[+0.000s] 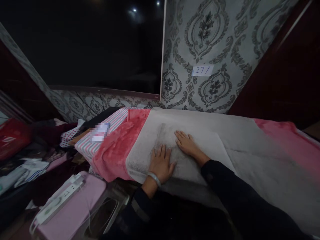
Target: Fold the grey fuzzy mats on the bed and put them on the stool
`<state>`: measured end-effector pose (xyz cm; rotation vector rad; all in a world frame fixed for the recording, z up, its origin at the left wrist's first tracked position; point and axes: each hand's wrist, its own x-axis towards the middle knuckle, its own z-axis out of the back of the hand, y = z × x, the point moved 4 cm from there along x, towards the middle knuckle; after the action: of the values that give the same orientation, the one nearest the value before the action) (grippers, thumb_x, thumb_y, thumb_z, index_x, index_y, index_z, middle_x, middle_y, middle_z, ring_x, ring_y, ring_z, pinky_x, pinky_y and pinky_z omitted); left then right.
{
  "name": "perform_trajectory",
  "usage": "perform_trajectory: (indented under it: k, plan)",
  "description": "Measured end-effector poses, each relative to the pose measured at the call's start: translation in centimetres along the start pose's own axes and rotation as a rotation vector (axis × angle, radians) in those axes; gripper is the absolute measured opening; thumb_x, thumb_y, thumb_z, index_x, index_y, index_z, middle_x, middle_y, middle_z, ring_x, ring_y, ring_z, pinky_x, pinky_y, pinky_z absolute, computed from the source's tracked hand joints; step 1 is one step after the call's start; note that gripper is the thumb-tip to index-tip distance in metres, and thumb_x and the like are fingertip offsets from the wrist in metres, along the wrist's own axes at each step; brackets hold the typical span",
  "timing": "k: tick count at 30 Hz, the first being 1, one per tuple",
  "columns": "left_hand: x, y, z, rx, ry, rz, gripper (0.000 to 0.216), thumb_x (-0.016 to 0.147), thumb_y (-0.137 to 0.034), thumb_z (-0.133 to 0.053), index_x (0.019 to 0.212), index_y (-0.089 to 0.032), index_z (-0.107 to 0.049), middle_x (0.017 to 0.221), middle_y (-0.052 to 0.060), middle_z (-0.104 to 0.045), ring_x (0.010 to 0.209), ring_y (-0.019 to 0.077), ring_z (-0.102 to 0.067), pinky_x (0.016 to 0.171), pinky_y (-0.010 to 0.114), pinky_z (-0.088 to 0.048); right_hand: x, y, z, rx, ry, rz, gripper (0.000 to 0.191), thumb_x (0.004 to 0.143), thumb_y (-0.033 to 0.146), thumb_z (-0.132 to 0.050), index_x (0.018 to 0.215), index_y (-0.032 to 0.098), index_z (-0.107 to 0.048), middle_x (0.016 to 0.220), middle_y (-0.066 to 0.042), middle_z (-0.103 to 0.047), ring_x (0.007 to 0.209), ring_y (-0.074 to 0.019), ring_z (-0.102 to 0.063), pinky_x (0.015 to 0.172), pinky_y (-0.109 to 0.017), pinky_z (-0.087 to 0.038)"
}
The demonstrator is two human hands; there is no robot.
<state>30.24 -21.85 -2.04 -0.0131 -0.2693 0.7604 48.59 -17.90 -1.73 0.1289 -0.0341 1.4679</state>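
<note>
A grey cloth (pixel 225 143) lies spread over a pink fleece blanket (pixel 117 146) on a padded board. My left hand (pixel 161 163) rests flat on the cloth near its left end, fingers stretched out, a silver bangle on the wrist. My right hand (pixel 186 143) lies flat on the cloth just beyond and to the right of it, fingers pointing left. Neither hand holds anything. Both forearms wear dark sleeves.
A white power strip (pixel 61 196) lies on a pink surface (pixel 80 206) at lower left. Piled clothes (pixel 27 166) and a red bag (pixel 12 136) fill the far left. A striped cloth (pixel 112 125) covers the board's far end. A patterned wall bears a label "277" (pixel 202 70).
</note>
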Motion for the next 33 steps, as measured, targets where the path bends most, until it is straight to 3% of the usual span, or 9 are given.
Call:
perform_trajectory:
  k: [2, 6, 8, 19, 33]
  plan:
    - [-0.6, -0.1, -0.1, -0.008, -0.009, -0.008, 0.063, 0.099, -0.049, -0.037, 0.153, -0.016, -0.039, 0.161, 0.020, -0.033, 0.150, 0.0335, -0.028, 0.117, 0.065, -0.026, 0.5, 1.6, 0.5, 0.001, 0.034, 0.032, 0.061, 0.100, 0.032, -0.028, 0.159, 0.015, -0.031, 0.163, -0.012, -0.028, 0.150, -0.0295, -0.024, 0.117, -0.062, -0.024]
    - [-0.5, -0.2, -0.3, -0.012, -0.030, -0.006, 0.066, 0.098, -0.048, -0.040, 0.152, -0.010, -0.039, 0.159, 0.023, -0.035, 0.150, 0.0360, -0.026, 0.116, 0.066, -0.028, 1.7, 6.0, 0.9, 0.021, 0.080, 0.296, 0.060, 0.102, 0.039, -0.028, 0.158, 0.017, -0.033, 0.163, -0.009, -0.026, 0.152, -0.0245, -0.019, 0.122, -0.054, -0.017]
    - [-0.4, -0.1, -0.4, -0.014, -0.049, -0.011, 0.067, 0.098, -0.049, -0.041, 0.152, -0.010, -0.039, 0.159, 0.023, -0.035, 0.150, 0.0369, -0.026, 0.116, 0.066, -0.028, 2.9, 6.9, 0.6, 0.010, 0.124, 0.340, 0.059, 0.103, 0.041, -0.028, 0.157, 0.017, -0.034, 0.163, -0.009, -0.026, 0.152, -0.0229, -0.019, 0.123, -0.051, -0.017]
    - [-0.8, 0.2, -1.0, -0.094, -0.067, -0.005, 0.065, 0.095, -0.046, -0.046, 0.152, -0.016, -0.042, 0.160, 0.019, -0.035, 0.147, 0.0380, -0.032, 0.115, 0.064, -0.032, 10.6, 2.9, -0.9, 0.031, 0.199, 0.161, 0.066, 0.105, 0.051, -0.022, 0.161, 0.018, -0.022, 0.166, -0.009, -0.016, 0.153, -0.0226, -0.017, 0.123, -0.047, -0.019]
    - [-1.5, 0.2, -0.7, -0.149, -0.074, 0.015, 0.066, 0.097, -0.056, -0.039, 0.154, -0.021, -0.040, 0.161, 0.017, -0.034, 0.150, 0.0341, -0.029, 0.118, 0.062, -0.028, 12.5, 1.6, -1.9, 0.048, 0.150, 0.095, 0.066, 0.104, 0.048, -0.019, 0.160, 0.013, -0.027, 0.163, -0.015, -0.024, 0.150, -0.0273, -0.024, 0.117, -0.053, -0.030]
